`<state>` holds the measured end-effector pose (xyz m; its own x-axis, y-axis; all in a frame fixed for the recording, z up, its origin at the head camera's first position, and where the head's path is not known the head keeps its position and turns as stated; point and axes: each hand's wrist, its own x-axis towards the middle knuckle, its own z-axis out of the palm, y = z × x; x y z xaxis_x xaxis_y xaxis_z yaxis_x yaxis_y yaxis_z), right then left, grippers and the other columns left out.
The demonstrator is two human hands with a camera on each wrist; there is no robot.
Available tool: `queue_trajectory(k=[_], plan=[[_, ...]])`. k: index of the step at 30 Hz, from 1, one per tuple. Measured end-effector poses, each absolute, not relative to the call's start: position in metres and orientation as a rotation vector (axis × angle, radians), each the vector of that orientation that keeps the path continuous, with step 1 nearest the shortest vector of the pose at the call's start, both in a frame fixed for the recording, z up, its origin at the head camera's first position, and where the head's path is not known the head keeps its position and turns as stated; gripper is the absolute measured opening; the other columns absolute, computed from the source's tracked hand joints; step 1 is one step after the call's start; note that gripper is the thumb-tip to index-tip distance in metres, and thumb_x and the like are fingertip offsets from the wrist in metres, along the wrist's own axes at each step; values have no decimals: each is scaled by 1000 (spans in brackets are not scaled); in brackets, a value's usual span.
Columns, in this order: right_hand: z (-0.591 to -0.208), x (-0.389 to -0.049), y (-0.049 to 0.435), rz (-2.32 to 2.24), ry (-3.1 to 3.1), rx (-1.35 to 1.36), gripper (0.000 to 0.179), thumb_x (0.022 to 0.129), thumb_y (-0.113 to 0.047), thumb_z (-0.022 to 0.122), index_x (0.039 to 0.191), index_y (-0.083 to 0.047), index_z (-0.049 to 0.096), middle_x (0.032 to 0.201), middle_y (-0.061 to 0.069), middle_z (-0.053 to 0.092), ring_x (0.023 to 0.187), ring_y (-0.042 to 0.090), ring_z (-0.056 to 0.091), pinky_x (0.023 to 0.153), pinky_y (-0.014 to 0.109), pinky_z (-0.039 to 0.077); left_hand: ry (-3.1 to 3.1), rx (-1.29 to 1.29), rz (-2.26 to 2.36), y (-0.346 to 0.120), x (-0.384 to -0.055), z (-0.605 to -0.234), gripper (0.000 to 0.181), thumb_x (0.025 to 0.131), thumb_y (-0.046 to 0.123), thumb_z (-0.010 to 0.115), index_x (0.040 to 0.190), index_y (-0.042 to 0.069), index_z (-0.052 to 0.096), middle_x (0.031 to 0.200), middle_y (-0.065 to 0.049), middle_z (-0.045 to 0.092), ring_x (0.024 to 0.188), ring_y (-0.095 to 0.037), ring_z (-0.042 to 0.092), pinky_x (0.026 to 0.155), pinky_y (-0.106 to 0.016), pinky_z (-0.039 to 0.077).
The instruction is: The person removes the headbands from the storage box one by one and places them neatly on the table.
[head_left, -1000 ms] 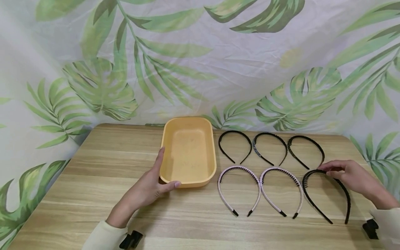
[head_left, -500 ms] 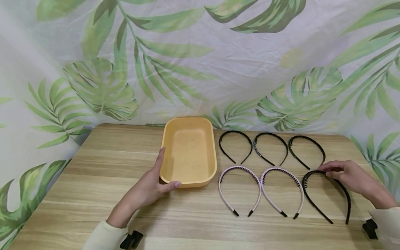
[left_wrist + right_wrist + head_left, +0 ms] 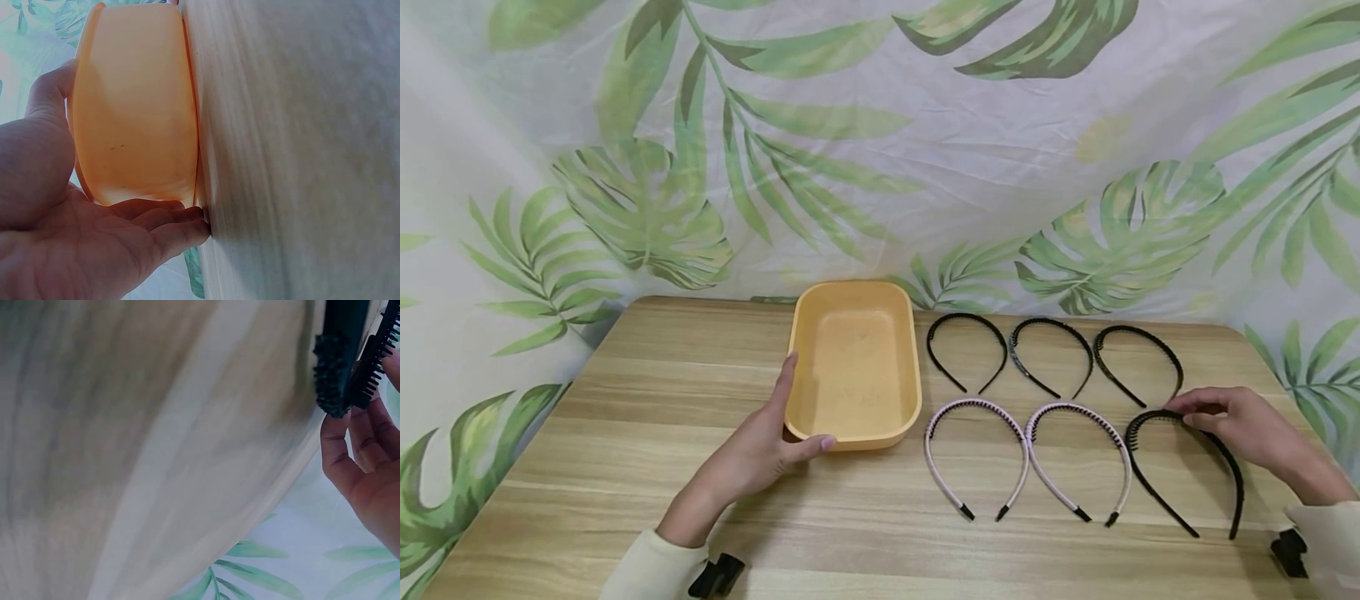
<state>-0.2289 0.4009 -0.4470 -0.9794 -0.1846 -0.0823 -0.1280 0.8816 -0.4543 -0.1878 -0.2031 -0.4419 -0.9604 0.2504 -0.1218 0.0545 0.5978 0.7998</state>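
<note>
My left hand (image 3: 760,454) holds the near left corner of a yellow-orange plastic box (image 3: 805,439), its thumb at the near rim and its fingers along the left side. In the left wrist view those fingers lie against the box wall (image 3: 137,106), tips close to the tabletop. At the right, my right hand (image 3: 1251,425) pinches the top of a black toothed headband (image 3: 1228,462); its two ends point toward me. The right wrist view shows the headband's teeth (image 3: 331,369) beside the fingertips. Nothing lies inside the box.
Two pale pink headbands (image 3: 1021,483) (image 3: 1126,492) lie left of the pinched one. Behind them stretches a row of three dark headbands (image 3: 1003,342) near the far edge of the wooden table (image 3: 662,400). A leaf-patterned cloth (image 3: 850,167) hangs behind the table.
</note>
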Motion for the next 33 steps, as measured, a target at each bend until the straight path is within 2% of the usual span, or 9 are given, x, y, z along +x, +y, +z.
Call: queue_trajectory(k=[6,16,21,25,27,30,33], plan=[[-449,-228,402,-694,2936,-242,18,96,-1,70,111,0,78,115,25,75,89,-25,44,70,18,49,2620,255,1281,-204,-187,-442,124,93,41,80,168,16,-16,169,-33,20,148,-40,43,121,-58,32],[-453,-230,401,-698,2978,-257,13,93,0,72,103,-2,79,104,16,78,86,-23,47,68,18,49,2620,251,1291,-204,-186,-442,124,93,38,81,168,16,-15,169,-32,21,146,-39,46,120,-57,34],[-451,-227,399,-685,2973,-230,13,95,-1,71,104,-2,79,108,20,77,86,-23,45,69,18,47,2624,256,1280,-203,-186,-441,124,93,39,80,168,15,-15,169,-33,20,147,-41,44,121,-58,33],[-449,-225,398,-663,2988,-211,12,95,0,71,104,-2,79,108,21,77,87,-13,54,68,17,46,2628,269,1280,-203,-186,-442,123,93,39,80,168,15,-15,169,-33,21,147,-40,44,121,-57,33],[-448,-225,398,-660,2994,-207,11,95,1,71,103,-1,79,107,22,77,89,-2,61,68,18,46,2625,272,1278,-203,-186,-442,124,93,39,80,168,14,-15,168,-33,22,145,-39,47,119,-56,36],[-447,-223,395,-646,3003,-190,11,95,0,71,103,-2,79,108,21,77,88,-1,61,68,18,45,2615,261,1275,-203,-185,-442,125,93,40,80,167,15,-17,169,-32,23,142,-36,50,117,-54,38],[-446,-221,391,-637,3032,-175,12,95,0,70,105,-1,78,107,22,77,90,12,67,69,23,46,2600,259,1299,-203,-185,-442,126,93,38,81,167,16,-20,170,-31,19,141,-35,52,117,-54,38]])
